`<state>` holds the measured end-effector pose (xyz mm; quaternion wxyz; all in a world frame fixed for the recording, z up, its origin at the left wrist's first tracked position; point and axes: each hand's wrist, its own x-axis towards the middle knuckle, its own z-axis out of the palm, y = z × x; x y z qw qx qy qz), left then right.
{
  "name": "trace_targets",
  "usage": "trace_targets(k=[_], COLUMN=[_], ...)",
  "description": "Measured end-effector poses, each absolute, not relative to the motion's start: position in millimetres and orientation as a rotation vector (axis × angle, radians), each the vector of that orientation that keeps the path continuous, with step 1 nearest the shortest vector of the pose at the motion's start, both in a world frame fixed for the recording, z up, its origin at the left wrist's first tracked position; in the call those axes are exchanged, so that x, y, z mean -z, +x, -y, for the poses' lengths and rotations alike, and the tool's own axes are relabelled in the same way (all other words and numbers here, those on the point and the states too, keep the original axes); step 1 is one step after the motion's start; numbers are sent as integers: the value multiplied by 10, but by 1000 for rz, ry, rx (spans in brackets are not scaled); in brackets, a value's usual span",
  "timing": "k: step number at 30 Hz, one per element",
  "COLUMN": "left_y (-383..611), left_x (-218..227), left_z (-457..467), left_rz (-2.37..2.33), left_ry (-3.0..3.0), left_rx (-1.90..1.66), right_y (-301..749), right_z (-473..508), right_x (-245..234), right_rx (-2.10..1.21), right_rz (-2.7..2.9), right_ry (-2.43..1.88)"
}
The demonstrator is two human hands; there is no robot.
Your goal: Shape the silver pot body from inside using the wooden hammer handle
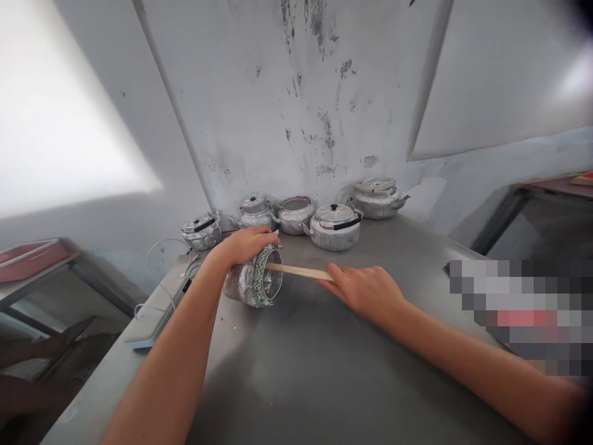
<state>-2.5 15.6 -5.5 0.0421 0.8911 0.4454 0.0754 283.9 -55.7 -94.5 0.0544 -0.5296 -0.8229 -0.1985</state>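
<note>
A dented silver metal pot (pixel 238 283) lies tipped on its side, its mouth facing right. Round its rim runs a green-and-white patterned band (pixel 260 281). My left hand (pixel 248 244) is laid over the top of the pot, fingers curled round it and partly hidden. A pale wooden stick (pixel 299 271) reaches through the mouth into the pot, its far end out of sight. My right hand (pixel 364 289) is closed on the stick's outer end, to the right of the pot.
Along the wall on the grey table (pixel 296 383) stand several metal kettles, among them a lidded one (pixel 336 232) and one without a lid (pixel 296 219). A white device with a cable (pixel 155 318) lies at the left edge. A pink tray (pixel 34 259) rests on another table.
</note>
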Motion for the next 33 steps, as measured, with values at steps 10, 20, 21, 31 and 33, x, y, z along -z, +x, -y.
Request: trace_targets(k=[10, 20, 21, 31, 33], left_y=[-24, 26, 30, -20, -38], left_x=[47, 24, 20, 36, 38], left_z=[-142, -116, -110, -144, -160], left_rz=[-1384, -1468, -1464, -1375, -1349], left_ry=[2757, 2570, 2588, 2730, 2721], left_rx=[-173, -283, -274, -225, -221], right_y=[2828, 2830, 2832, 2882, 2887], right_z=[558, 562, 561, 551, 547], right_x=[941, 947, 948, 949, 948], right_rx=[580, 581, 581, 607, 605], right_rz=[2508, 2517, 2511, 2467, 2461], right_ry=[-1559, -1565, -1586, -1554, -1538])
